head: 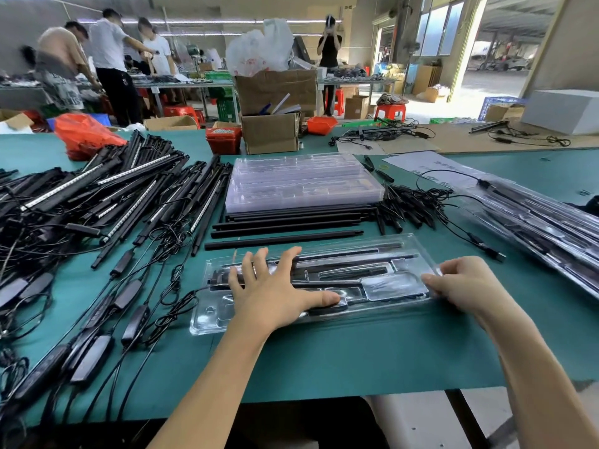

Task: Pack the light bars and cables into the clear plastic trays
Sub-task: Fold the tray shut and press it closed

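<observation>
Clear plastic tray (402, 254) w/ black light bars (343, 254) is lying on green table (324, 358). Left hand (272, 296) is pressing flat on it, fingers spread straight. Right hand (466, 283) is gripping tray's right end, fingers curled.

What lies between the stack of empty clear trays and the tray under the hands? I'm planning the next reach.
In the head view, loose black bars lie side by side between the stack and the tray.

Light bar pile (97, 202) cut off left; paper (431, 165) print illegible.
</observation>
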Available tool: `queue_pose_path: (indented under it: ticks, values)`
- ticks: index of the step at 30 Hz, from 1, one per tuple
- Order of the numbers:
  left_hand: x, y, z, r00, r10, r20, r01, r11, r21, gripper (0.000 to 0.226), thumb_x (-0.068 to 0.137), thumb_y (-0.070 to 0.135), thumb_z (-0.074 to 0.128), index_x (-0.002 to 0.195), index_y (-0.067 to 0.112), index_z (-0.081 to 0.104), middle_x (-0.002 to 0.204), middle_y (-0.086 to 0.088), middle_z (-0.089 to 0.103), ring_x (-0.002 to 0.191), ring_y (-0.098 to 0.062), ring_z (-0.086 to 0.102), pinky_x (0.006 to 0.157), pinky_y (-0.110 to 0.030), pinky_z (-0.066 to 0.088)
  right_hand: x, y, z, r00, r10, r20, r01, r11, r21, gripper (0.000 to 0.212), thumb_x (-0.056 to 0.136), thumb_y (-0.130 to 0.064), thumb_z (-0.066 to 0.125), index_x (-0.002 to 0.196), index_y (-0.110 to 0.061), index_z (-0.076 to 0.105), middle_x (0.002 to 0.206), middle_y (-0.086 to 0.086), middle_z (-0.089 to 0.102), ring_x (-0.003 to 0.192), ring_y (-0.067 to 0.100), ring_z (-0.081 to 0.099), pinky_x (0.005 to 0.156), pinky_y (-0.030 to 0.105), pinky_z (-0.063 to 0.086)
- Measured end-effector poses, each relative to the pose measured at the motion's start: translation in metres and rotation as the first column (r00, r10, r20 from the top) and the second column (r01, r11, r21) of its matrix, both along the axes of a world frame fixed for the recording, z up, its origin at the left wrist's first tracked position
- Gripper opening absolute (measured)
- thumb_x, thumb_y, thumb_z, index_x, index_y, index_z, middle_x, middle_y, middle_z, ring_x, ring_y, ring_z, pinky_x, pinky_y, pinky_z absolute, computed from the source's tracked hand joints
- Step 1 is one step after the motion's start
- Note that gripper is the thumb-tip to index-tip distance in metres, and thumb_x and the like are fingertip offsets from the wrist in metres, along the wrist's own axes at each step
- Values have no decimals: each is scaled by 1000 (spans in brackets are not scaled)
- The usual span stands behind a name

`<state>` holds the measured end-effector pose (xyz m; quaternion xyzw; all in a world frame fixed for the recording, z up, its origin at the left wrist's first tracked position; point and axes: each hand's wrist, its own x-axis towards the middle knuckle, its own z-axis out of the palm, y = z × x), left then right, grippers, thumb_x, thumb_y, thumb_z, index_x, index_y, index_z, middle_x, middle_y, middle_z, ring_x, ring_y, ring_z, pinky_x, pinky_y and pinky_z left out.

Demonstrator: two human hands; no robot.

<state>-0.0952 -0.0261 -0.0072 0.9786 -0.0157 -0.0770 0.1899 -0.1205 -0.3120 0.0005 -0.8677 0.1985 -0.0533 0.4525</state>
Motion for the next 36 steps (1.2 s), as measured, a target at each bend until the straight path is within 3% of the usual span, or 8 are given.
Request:
queue_pose_path:
  ticks: [3, 6, 8, 11, 17, 26, 30, 36]
  values:
    - [1, -1, 4, 1000, 2, -5, -2, 1000, 22, 111, 49, 103, 46, 146, 57, 18, 163, -4, 4, 151, -25, -10, 120, -53, -8, -4, 13, -1, 998, -61, -26, 54, 975, -215, 29, 86, -16, 69, 114, -14, 60, 99, 15, 63, 87, 28, 56, 76, 37, 46]
    - [4, -2, 11, 1000, -12, -11, 13, 999, 37, 105, 51, 101, 50, 143, 55, 27, 157, -5, 15, 148, -26, 2, 120, -54, 0, -3, 27, 2, 993, -46, 110, 89, 897, -433, 48, 85, -24, 68, 130, -23, 51, 123, 10, 42, 120, 30, 33, 100, 45, 36]
    - [6, -5, 14, 1000, -30, -4, 30, 997, 68, 98, 56, 97, 53, 140, 52, 31, 155, -6, 21, 146, -29, 9, 118, -56, 6, 1, 44, 10, 970, 79, 230, -2, 948, -318, 38, 86, -28, 71, 121, -23, 57, 116, 3, 47, 117, 26, 38, 101, 43, 36]
    - [7, -7, 12, 999, -51, -9, 52, 996, 73, 86, 67, 91, 54, 140, 52, 31, 156, -10, 20, 148, -32, 6, 118, -59, 6, 6, 75, 10, 902, 320, 289, -282, 945, -166, 10, 85, -20, 75, 91, -19, 66, 83, 1, 65, 75, 12, 56, 72, 32, 50]
    - [10, 22, 11, 992, -110, 53, 106, 992, 72, 73, 74, 87, 48, 139, 58, 33, 152, 2, 26, 143, -23, 19, 114, -49, 16, 14, 78, -12, 860, 460, 220, -376, 864, -334, 18, 85, -26, 75, 75, -24, 60, 60, -7, 57, 56, 8, 48, 60, 34, 43]
    - [-7, 18, -17, 962, -189, 198, 144, 964, 222, 88, 72, 88, -8, 153, 53, -6, 167, -2, -11, 151, -17, -21, 120, -50, -17, 18, 80, 2, 844, 535, 50, -456, 762, -459, 22, 85, -36, 73, 74, -26, 58, 68, -6, 61, 65, 10, 56, 62, 33, 46]
    - [1, 15, -19, 980, -148, 130, 119, 971, 206, 59, 94, 69, -1, 150, 56, -12, 166, -1, -21, 149, -15, -28, 119, -50, -18, 27, 98, 4, 822, 540, 181, -410, 781, -471, 25, 84, -41, 75, 88, -20, 62, 95, -5, 58, 95, 16, 48, 85, 32, 41]
    - [8, 15, -10, 986, -131, 99, 114, 979, 166, 55, 99, 66, 19, 152, 56, 12, 168, 2, 2, 154, -14, -4, 122, -45, -8, 39, 112, 5, 845, 522, -113, -508, 719, -474, 41, 76, -60, 75, 98, -33, 52, 118, -5, 36, 113, 16, 27, 97, 36, 26]
